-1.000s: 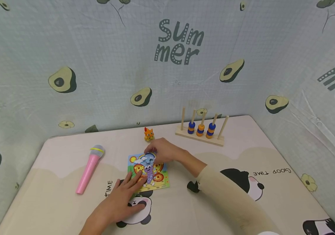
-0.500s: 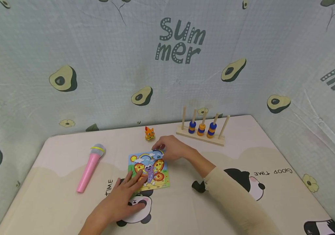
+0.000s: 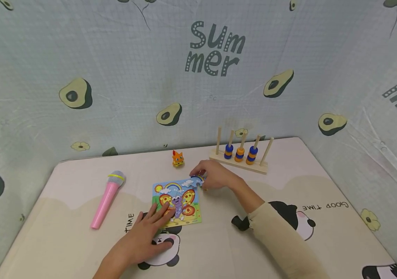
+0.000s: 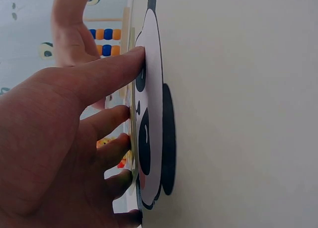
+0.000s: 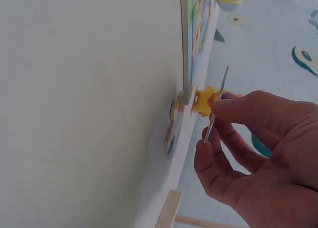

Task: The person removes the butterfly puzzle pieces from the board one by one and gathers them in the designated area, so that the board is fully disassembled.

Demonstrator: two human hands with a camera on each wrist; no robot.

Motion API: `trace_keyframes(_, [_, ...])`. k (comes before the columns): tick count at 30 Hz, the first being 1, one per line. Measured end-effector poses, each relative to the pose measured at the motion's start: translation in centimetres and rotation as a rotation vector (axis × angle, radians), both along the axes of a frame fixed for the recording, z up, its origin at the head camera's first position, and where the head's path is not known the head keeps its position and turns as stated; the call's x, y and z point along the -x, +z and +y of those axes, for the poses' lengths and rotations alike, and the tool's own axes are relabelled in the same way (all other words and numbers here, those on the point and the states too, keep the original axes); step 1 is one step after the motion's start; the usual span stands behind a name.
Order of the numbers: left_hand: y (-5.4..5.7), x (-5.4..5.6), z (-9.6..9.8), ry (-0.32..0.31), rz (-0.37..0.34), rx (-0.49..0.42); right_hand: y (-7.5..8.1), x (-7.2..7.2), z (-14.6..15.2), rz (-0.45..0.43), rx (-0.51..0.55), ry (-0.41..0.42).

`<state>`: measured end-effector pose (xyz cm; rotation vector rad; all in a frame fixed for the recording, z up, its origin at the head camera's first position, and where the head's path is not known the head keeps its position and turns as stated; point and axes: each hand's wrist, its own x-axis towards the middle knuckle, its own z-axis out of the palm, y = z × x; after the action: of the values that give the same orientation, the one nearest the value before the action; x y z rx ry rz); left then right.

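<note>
One puzzle piece pinched in your right grip, by far right corner of butterfly puzzle; your left grip, fingers spread, grasping nothing, rests on near left corner.

We see a smooth printed puzzle, smooth plastic-looking microphone, matt wooden bead rack, creased cloth-like backdrop

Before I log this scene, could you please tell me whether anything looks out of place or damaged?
Only mildly: what look like loose puzzle pieces lie jumbled beside the puzzle board, near the right hand, rather than set in it. I see no spill or damage.
</note>
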<state>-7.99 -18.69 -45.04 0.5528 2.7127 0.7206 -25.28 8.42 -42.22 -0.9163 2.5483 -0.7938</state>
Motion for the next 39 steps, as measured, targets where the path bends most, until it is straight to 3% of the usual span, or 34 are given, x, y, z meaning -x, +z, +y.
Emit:
trace_keyframes(12, [0.1,0.0,0.0,-0.002,0.007,-0.013,0.1,0.5,2.2,0.027,0.023,-0.016])
trace_keyframes(20, [0.1,-0.4,-0.1,0.009,-0.024,-0.013,-0.6,0.6,3.3,-0.017,0.037,-0.055])
trace_keyframes(39, [0.0,-0.1,0.0,0.001,0.008,-0.005,-0.1,0.7,5.8,-0.018,0.048,-0.084])
